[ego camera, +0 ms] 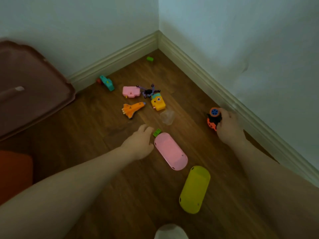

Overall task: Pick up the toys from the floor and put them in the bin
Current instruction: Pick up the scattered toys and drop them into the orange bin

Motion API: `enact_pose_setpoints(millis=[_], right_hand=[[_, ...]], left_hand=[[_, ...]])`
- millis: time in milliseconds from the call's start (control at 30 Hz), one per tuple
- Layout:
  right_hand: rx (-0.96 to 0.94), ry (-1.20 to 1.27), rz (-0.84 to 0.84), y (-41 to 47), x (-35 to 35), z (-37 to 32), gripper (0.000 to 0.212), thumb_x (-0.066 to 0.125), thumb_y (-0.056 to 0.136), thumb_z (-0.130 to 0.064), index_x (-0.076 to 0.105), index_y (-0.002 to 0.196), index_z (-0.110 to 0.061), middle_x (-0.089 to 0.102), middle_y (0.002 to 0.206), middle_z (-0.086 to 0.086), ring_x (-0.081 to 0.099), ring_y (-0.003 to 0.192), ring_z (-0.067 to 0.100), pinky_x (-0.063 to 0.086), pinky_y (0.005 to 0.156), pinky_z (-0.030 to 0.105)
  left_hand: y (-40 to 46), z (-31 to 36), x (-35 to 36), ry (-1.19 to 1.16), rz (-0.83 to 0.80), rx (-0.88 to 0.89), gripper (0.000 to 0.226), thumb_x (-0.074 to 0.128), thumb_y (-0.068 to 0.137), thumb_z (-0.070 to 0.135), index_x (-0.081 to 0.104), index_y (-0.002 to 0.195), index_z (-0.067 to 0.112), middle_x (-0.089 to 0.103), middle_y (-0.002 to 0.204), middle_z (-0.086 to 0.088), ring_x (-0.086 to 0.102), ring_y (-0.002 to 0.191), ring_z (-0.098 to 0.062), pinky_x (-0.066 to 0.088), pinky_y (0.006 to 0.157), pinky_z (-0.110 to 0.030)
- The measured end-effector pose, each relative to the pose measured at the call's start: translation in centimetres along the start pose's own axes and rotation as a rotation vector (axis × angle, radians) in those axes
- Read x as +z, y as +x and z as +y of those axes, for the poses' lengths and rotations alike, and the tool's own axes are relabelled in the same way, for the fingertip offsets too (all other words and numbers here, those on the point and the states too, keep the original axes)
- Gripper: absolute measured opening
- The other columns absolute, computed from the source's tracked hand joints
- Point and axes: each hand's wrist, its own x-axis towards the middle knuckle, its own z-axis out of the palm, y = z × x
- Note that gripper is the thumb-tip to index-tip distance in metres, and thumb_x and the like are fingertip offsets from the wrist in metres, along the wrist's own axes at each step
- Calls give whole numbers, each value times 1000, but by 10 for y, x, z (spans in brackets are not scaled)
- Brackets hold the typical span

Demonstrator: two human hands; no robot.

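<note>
Wooden floor (86,135) meeting two pale walls at a corner, skirting board along both; toys scattered between the corner and the person.

1. Bin (25,87): large, brownish, blurred, at the floor's left edge against the wall. Its opening cannot be made out; no toy is seen in it.
2. Yellow-green oval shell (195,189): nearest the person, lying flat.
3. Pink oval shell (170,150): just beyond it, touching or just beside the left hand.
4. Right hand (227,126): near the right-hand skirting, fingers curled round an orange-and-black wheeled toy (214,119), apparently gripped for the carry to the bin.
5. Left hand (139,144): low over the floor, fingers loosely extended, holding nothing, seemingly reaching for the small green block (157,132) at its fingertips.
6. Orange shuttle (132,109), pink camera (131,91), yellow camera (158,102), purple-legged gadget (149,91): clustered mid-floor.
7. Clear plastic piece (167,116): beside the yellow camera.
8. Teal toy (107,82): by the left skirting.
9. Second green block (149,59): deepest in the corner.

Obstructions: none evident between toys and bin.
</note>
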Motion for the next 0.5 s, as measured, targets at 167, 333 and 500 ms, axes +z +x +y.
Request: enact_pose_setpoints(millis=[167, 333, 500], right_hand=[[-62, 71, -69, 16, 16, -4, 84, 62, 86, -17, 6, 148, -29, 42, 139, 20, 55, 112, 40, 47, 90, 46], [-154, 150, -63, 26, 31, -23, 87, 63, 86, -29, 2, 149, -29, 48, 132, 17, 53, 112, 35, 47, 83, 41], [-236, 218, -67, 26, 41, -24, 89, 65, 80, -30, 7, 147, -32, 53, 128, 13, 54, 112, 33, 51, 83, 41]], left_hand=[[43, 19, 4, 109, -22, -28, 91, 52, 85, 0, -5, 148, 34, -12, 157, -5, 39, 129, -31, 51, 85, -37], [75, 38, -8, 393, 98, 118, 92, 53, 85, 1, -3, 146, 40, -19, 156, -4, 21, 137, -33, 39, 98, -44], [95, 47, -8, 575, 12, 153, 66, 54, 87, 6, 25, 143, 27, -13, 157, -7, 15, 139, -35, 33, 104, -46]])
